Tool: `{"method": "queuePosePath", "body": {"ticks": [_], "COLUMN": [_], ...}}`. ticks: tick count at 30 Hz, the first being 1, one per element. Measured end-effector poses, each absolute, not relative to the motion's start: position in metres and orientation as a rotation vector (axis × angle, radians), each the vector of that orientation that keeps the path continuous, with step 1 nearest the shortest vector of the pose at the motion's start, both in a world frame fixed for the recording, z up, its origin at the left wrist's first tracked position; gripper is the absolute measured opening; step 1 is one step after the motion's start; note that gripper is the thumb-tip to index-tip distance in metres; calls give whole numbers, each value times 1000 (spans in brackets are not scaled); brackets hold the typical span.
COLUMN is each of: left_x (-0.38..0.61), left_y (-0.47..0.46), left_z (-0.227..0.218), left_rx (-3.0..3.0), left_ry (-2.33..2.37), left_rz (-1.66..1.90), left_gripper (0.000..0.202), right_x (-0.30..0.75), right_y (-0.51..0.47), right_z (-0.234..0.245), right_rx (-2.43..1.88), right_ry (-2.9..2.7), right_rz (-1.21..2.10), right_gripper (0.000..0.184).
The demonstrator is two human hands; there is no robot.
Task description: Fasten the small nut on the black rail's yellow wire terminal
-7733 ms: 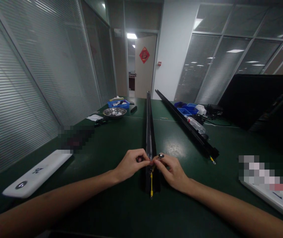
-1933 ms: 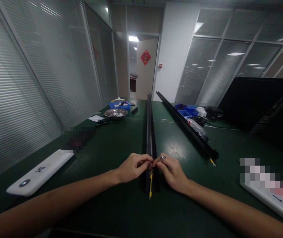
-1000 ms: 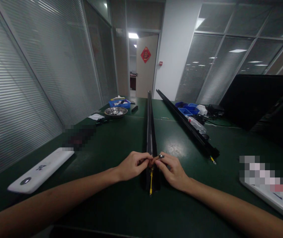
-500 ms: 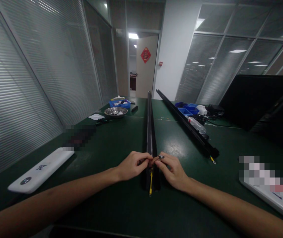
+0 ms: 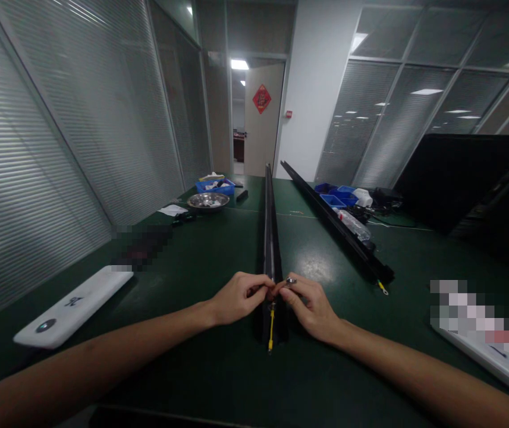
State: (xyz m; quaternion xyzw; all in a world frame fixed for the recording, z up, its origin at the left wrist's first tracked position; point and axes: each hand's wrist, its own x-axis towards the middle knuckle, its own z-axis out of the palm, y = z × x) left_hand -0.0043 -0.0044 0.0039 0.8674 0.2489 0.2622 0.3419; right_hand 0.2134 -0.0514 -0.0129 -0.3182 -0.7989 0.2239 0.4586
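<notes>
– Barely anything has moved since the earlier frames: in the head view, the only camera, the free tip of the yellow lead (image 5: 272, 324) sits slightly further left than in the earliest one.

– Where is the main object?

– One long black rail (image 5: 270, 238) lies lengthwise on the green worktop (image 5: 219, 255), its near end towards the wearer, with the lead reaching out over that end. Well apart to the right lies a second rail (image 5: 339, 227), with a second lead (image 5: 383, 288) at its near end.

– How would it handle?

– Probably stiff and fairly light for its length, yet awkward, since the far end would swing; its smooth surface may slip. Two holds well apart along its sides seem best. The lead looks soft and bendable.

– And the hands?

– Left hand (image 5: 240, 297) and right hand (image 5: 310, 306) meet over the rail's near end, fingers curled, fingertips touching or almost so. A metal ring (image 5: 291, 280) shows on the right one. Whatever sits between the fingertips is hidden, so I cannot tell whether they grip the rail or some small part.
</notes>
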Motion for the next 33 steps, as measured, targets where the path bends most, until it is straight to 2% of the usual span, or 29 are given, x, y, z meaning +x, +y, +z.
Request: {"method": "queuePosePath", "body": {"ticks": [33], "left_x": [-6], "left_y": [-2], "left_z": [-1], "left_rx": [2278], "left_ry": [635], "left_rz": [687], "left_gripper": [23], "right_x": [213], "right_y": [-51], "right_z": [-12], "right_rx": [-784], "right_ry": [-1975], "right_rz": [577], "right_gripper": [26]}}
